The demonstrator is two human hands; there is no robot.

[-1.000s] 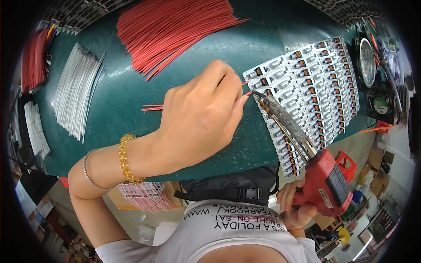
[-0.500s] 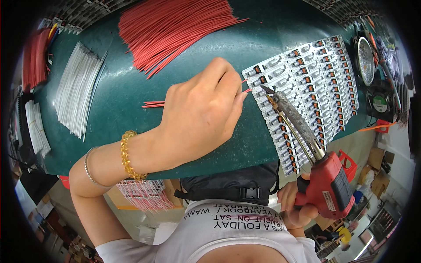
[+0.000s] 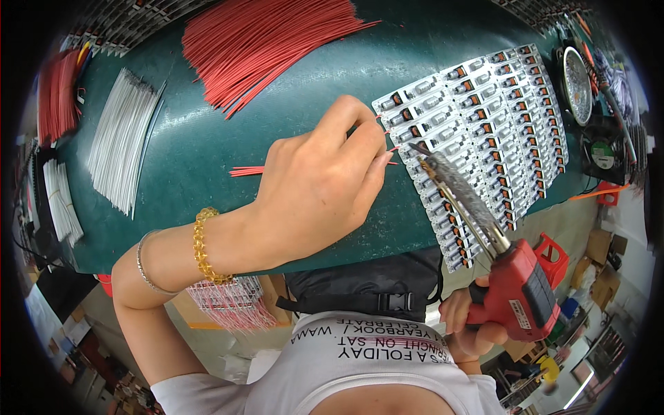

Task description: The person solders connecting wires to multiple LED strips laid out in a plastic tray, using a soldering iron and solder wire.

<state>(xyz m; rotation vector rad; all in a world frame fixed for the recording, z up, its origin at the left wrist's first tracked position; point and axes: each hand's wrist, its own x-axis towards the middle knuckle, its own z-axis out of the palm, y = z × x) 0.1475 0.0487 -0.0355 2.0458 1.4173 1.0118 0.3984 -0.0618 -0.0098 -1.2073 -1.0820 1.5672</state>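
The hands are apart from each other, each clamped on an item. The left hand (image 3: 318, 183), at the centre of the frame, has its thumb and fingers pinched on a few thin red wires (image 3: 247, 171). The tails of these wires protrude to the left of the hand; short ends protrude to the right, at the left edge of the circuit board panel (image 3: 477, 124).

The right hand (image 3: 474, 325), at the lower right, is wrapped around the grip of a red soldering gun (image 3: 522, 294). The barrel points to the upper left, and the dark tip lies over the left edge of the panel, near the wire ends. Contact between tip and board cannot be determined.

The panel lies on the green table (image 3: 187, 131), right of centre, with components in repeating rows.

Markings: a small pale label (image 3: 520, 314) is fixed to the tool body; its print is too small to read. A black fan (image 3: 609, 152) at the right edge carries a round label, partly green, also too small to read. The white shirt (image 3: 360, 377) at the lower centre bears several lines of dark and reddish capitals, inverted in the frame.

A large pile of red wire (image 3: 266, 48) lies at the upper centre; a bundle of white wire (image 3: 126, 142) lies at the upper left.
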